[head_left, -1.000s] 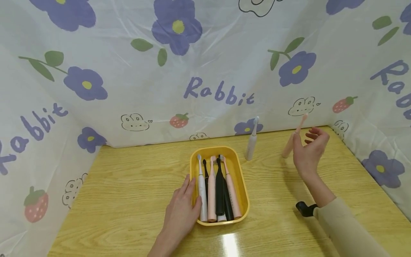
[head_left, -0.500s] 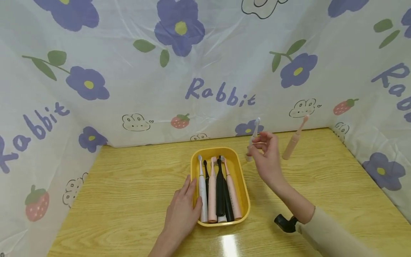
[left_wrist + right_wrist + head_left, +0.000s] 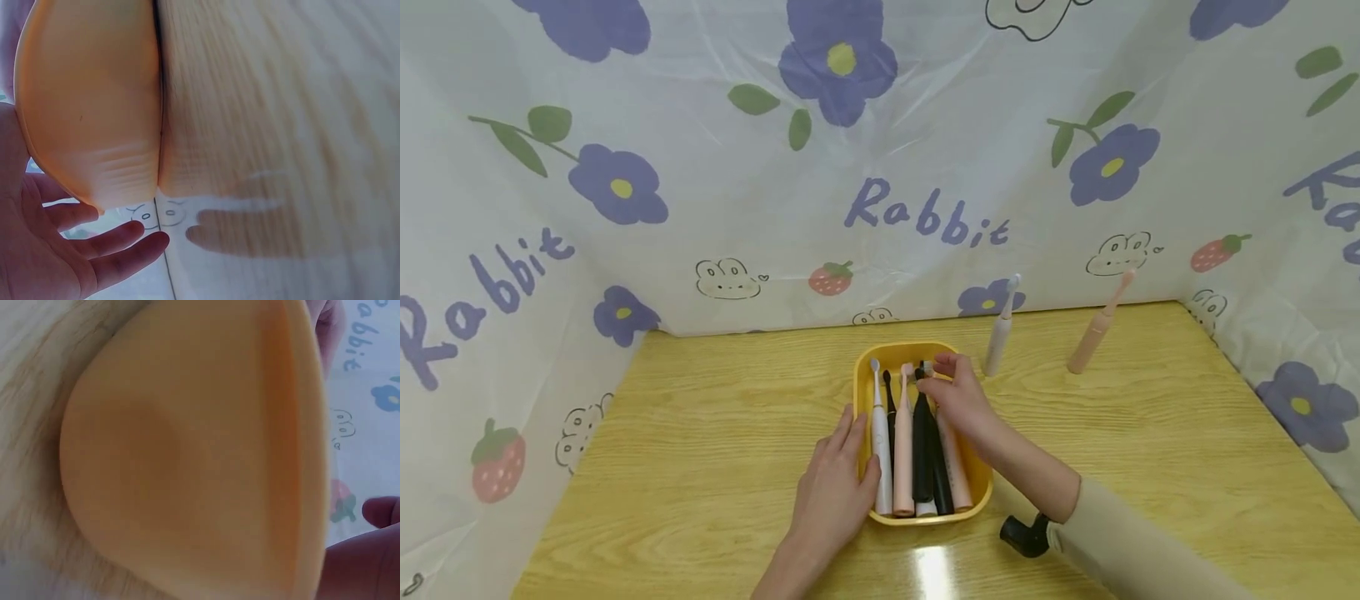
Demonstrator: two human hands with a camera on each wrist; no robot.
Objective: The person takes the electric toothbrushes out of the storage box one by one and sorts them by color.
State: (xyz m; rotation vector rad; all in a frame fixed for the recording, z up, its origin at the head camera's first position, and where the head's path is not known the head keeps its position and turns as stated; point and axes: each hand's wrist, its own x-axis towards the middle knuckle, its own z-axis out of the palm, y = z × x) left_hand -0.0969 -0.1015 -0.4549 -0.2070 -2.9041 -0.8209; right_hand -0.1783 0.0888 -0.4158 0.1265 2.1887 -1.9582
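Observation:
In the head view, a yellow tray [image 3: 862, 358] holds several electric toothbrushes, among them a white toothbrush [image 3: 882, 458], a pink toothbrush [image 3: 903, 458] and a black toothbrush [image 3: 922, 454]. My left hand [image 3: 835, 487] rests along the tray's left side, its fingers extended against the outside wall and its thumb at the rim. Over the tray's far right part hovers my right hand [image 3: 964, 404], thumb and fingers apart near the heads of the black toothbrush and a second pink toothbrush [image 3: 957, 471]. Whether they touch is unclear.
Behind the tray to the right, a white toothbrush [image 3: 997, 346] stands upright on the wooden table [image 3: 737, 433]. Farther right stands another pink toothbrush [image 3: 1090, 342]. A patterned cloth [image 3: 760, 200] walls the table at the back and sides.
My right hand has moved left from beside the standing pink toothbrush, past the standing white one, to over the tray. My left hand has stayed at the tray's side.

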